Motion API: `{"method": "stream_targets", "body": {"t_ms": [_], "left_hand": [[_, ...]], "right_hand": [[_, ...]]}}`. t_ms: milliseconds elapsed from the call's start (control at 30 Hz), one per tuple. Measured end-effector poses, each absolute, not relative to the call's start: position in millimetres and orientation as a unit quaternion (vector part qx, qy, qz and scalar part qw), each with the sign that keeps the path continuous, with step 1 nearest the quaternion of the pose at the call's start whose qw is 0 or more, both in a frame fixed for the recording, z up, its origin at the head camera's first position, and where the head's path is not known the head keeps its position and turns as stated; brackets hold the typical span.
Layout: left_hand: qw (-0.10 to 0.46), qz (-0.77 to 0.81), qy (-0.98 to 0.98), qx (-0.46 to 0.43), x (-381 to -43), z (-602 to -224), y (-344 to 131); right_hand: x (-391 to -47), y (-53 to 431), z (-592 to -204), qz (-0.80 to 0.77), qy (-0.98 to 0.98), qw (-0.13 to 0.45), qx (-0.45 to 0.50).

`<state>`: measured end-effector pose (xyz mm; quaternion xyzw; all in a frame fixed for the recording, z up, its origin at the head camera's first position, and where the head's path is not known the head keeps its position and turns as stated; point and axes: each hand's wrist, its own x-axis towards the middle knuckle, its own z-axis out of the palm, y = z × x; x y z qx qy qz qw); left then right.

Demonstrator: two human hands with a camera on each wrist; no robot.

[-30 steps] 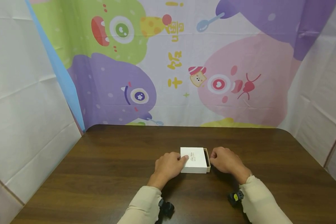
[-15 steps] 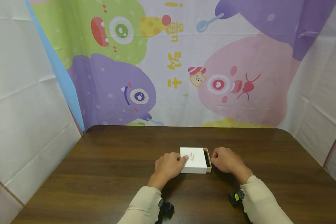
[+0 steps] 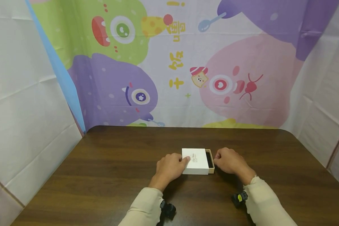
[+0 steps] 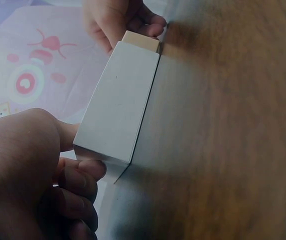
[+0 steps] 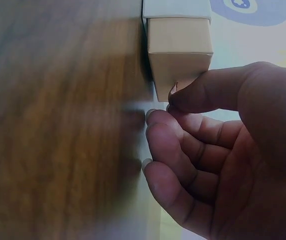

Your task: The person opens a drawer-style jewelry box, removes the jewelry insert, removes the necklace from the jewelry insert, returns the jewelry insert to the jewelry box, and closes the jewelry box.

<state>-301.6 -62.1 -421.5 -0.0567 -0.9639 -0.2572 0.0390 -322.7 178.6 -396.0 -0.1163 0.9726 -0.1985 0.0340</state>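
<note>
A white slide-out box (image 3: 194,161) with small dark print on top lies on the table. Its tan inner drawer (image 5: 179,36) sticks out a little on the right, and a dark inside shows from above. My left hand (image 3: 169,169) holds the white sleeve at its left end, thumb on the top face and fingers at the end. At the drawer's outer end, my right hand (image 3: 228,161) pinches a small pull tab (image 5: 175,88) between thumb and index finger. Its other fingers are curled loosely. Most of the tab is hidden by the fingertips.
The dark brown wooden table (image 3: 101,182) reaches back to a cartoon-printed curtain (image 3: 180,103). White cloth (image 3: 25,94) hangs along the left side, with another on the right. A small black camera (image 3: 168,209) sits on the left wrist, another (image 3: 238,199) on the right.
The right hand has moved slightly to the right, and the drawer sticks out a bit further from the white sleeve. The left hand and the sleeve stay in place.
</note>
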Motion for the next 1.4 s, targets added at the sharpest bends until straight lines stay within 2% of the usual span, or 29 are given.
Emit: {"method": "stream_targets", "body": {"t_ms": [1400], "left_hand": [[0.039,-0.258,-0.964,-0.058,-299.6,-419.1,-61.9]], "right_hand": [[-325.3,186.0,-398.5,-0.239,0.965,0.045,-0.097]]}}
